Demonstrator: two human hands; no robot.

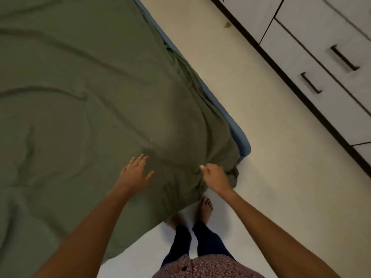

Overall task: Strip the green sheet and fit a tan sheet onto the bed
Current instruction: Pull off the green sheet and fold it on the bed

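From the head view, you stand at the bed's foot corner, and the green sheet (80,97) covers the mattress (240,135) almost entirely, so stripping has barely begun. No tan sheet is in view.

Your right hand (215,176) sits at the corner of the mattress, fingers curled into the bunched fabric there; that grip looks closed on the green sheet, though the fingertips are hidden in the folds. Your left hand (135,171) lies just inboard of the corner with fingers spread and straight, flat on or just above the cloth, holding nothing.

To do this step well, I'd say lift the gathered corner up and clear of the mattress edge before you pull toward yourself, so the hem does not snag. Use the left hand to pin or gather the slack beside the corner, then draw both hands back together so the sheet peels instead of stretching.

The sheet is a soft, matte olive cloth, limp enough to lie in long shallow ripples running away from the corner. Past the corner, a narrow blue strip of mattress shows, rounded and padded. Beyond that lies a smooth pale floor (261,177), and farther right stand glossy white drawers (321,37) with dark bar handles.
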